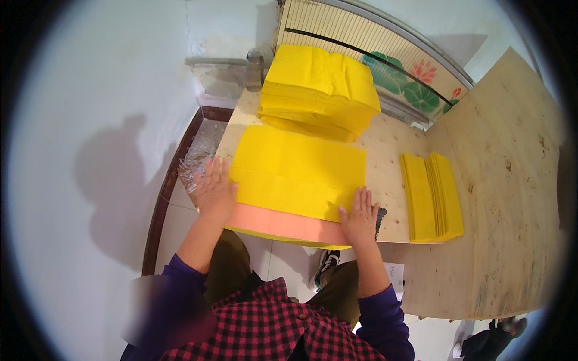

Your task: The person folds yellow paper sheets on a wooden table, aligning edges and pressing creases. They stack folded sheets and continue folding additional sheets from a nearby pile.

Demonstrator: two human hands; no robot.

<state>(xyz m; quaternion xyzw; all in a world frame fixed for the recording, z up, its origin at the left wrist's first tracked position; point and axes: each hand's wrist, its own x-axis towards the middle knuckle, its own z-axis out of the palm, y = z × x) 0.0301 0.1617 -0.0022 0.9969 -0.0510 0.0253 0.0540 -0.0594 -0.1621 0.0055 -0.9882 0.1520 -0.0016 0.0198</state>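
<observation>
yellow paper sheet (298,171) lies folded on the tabletop (500,180), pink strip (283,224) exposed. left hand (214,191) and right hand (359,218) press flat, fingers spread, gripping nothing. best to hold both ends level while creasing.

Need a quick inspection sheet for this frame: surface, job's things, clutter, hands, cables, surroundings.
Surface: pale plywood table, bare grain, a few dark marks.
Job's things: yellow sheet lies flat at the near edge over a pink strip; tall yellow stack behind it; row of folded yellow sheets to the right.
Clutter: small dark object beside the right hand; what it is cannot be told.
Hands: left hand flat on the sheet's left edge; right hand flat on its near right corner; neither grips.
Cables: nothing seen.
Surroundings: white wall on the left, flower-painted panel behind, tiled floor below.
</observation>
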